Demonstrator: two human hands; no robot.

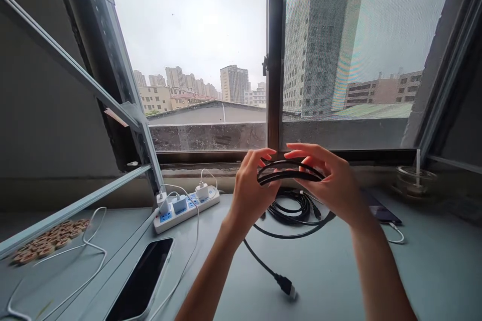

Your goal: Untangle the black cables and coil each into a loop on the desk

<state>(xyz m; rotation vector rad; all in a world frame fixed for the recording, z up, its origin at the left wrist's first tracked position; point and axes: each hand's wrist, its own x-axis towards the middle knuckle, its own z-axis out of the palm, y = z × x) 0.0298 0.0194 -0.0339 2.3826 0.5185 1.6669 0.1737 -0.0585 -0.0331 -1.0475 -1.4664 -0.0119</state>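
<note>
Above the table, my left hand and my right hand grip the two sides of a looped black cable. Its loops arch between my fingers and thumbs. A slack length hangs in a wide curve below my hands. One end dangles to the front with a black plug that has a metal tip, looking like a video cable connector. Behind and below my hands, a second coiled black cable lies on the table, partly hidden by them.
A white power strip with chargers stands at the back left. A phone lies at the front left, near white cords and a wooden trivet. At right are a dark device and a cup with a straw. Metal frame bars cross the left side.
</note>
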